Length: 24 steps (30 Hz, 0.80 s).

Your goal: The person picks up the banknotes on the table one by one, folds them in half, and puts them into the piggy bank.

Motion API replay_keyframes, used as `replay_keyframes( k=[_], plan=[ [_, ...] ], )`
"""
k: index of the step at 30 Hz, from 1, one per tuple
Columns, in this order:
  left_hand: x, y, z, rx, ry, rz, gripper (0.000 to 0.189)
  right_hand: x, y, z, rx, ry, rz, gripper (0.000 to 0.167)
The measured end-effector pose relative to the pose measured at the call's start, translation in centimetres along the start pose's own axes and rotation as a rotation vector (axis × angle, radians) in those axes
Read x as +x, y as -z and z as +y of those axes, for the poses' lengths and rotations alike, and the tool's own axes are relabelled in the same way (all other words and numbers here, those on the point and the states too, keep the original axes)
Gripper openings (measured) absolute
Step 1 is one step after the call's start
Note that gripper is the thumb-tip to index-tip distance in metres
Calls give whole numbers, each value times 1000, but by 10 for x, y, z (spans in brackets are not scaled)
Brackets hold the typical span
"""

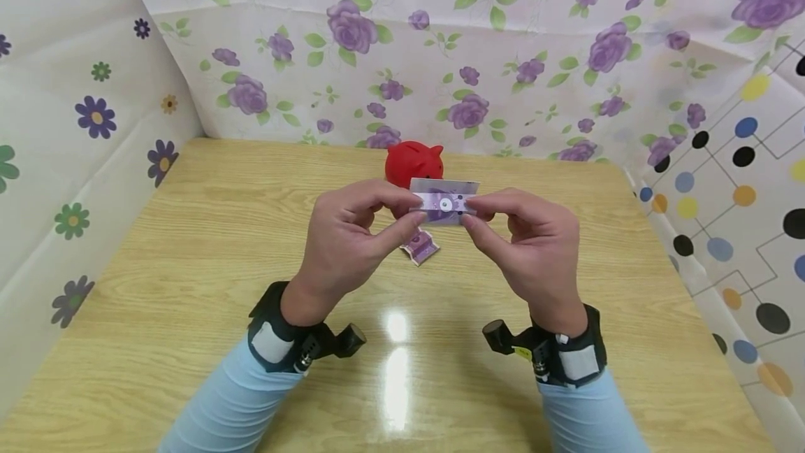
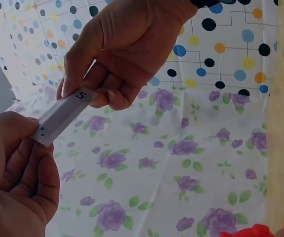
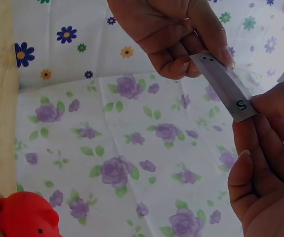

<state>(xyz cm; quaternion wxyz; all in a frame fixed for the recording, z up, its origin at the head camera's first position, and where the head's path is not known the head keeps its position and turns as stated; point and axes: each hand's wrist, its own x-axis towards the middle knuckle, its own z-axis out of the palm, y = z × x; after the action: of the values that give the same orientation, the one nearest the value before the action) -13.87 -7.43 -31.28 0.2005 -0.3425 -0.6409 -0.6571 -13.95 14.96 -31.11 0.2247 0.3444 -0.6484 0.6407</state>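
Both hands hold a folded purple-and-white play banknote [image 1: 445, 203] up above the table, one at each end. My left hand [image 1: 346, 236] pinches its left end between thumb and fingers, and my right hand [image 1: 531, 243] pinches the right end. Creases run along the note's length; in the left wrist view a black "5" shows on the outer face of the note [image 2: 65, 116]. Below the hands, a second folded purple banknote [image 1: 420, 247] lies on the table. Behind the held note stands a red piggy bank [image 1: 409, 163], its lower front partly covered.
The wooden table [image 1: 220, 243] reaches back to a wall cloth with purple flowers [image 1: 352, 26]. Flower-print cloth [image 1: 94, 117] borders the left side, dotted cloth [image 1: 742, 194] the right. Each wrist wears a black camera strap [image 1: 277, 327].
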Motion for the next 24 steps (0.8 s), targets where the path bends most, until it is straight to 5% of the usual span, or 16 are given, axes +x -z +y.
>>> replay_keyframes(
  k=[5,11,16,24],
  plan=[
    [1,1,1,202,-37,-24,22,2,2,-2,-78,28,-36,21],
    [1,2,4,512,-113,-47,28,5,4,-7,-378,108,-101,32],
    [0,1,3,584,-126,-43,25,5,4,-9,-539,104,-136,30],
    [0,2,2,586,-93,-35,18,4,5,-6,-599,56,-149,17]
  ],
)
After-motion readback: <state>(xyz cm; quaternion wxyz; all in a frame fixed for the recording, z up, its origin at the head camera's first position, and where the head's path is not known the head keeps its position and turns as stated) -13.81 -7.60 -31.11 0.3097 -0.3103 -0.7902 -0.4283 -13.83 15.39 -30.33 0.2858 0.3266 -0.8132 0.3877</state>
